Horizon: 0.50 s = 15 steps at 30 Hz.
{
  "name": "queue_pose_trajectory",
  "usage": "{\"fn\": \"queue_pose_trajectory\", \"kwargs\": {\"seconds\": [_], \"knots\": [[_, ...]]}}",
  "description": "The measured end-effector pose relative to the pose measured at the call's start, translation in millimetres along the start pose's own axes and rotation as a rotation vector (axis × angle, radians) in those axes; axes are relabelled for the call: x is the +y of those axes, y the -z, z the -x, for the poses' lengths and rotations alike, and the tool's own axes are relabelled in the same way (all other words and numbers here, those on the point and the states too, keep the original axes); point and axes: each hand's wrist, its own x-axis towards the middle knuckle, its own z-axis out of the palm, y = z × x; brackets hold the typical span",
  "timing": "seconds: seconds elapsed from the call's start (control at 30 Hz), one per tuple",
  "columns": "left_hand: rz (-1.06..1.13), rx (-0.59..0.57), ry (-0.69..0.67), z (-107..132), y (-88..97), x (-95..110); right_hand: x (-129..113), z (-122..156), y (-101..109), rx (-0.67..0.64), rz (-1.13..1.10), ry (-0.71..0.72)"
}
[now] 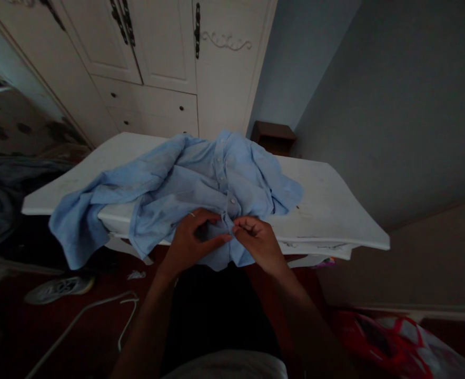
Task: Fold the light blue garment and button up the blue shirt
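A light blue button-up shirt (193, 179) lies spread over a white table (319, 210), its collar at the far side and its hem hanging over the near edge. White buttons run down the placket in its middle. My left hand (195, 237), with a ring on one finger, pinches the placket low on the shirt from the left. From the right, my right hand (258, 239) grips the same strip of cloth with thumb and fingertips. One sleeve drapes off the table's front left. Any button between my fingers is hidden.
Behind the table stands a white wardrobe (157, 52), with a small brown box-like piece (274, 134) to its right. A shoe (60, 289) and a white cable or rod (86, 316) lie on the floor at left. A red and white bag (398, 342) sits at lower right.
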Motion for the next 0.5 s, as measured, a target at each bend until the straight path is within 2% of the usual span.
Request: {"fn": "queue_pose_trajectory", "kwargs": {"seconds": [0.13,0.2,0.27,0.37,0.5], "knots": [[0.024,-0.048,-0.027,0.0,-3.9,0.3,10.7,-1.8,-10.6,0.069,-0.077,-0.040],[0.052,-0.115,-0.024,-1.2,-1.9,0.0,11.5,-2.9,-12.4,0.066,-0.055,-0.028],[0.089,-0.133,-0.020,-2.3,0.0,-0.4,9.9,-3.7,-12.5,0.065,-0.012,0.006],[0.138,-0.058,0.001,-2.0,-1.9,-1.6,4.4,-4.4,-10.8,0.073,0.064,0.056],[0.188,0.077,0.062,0.6,-10.2,-3.2,-5.1,-4.8,-7.6,0.022,0.158,0.065]]}}
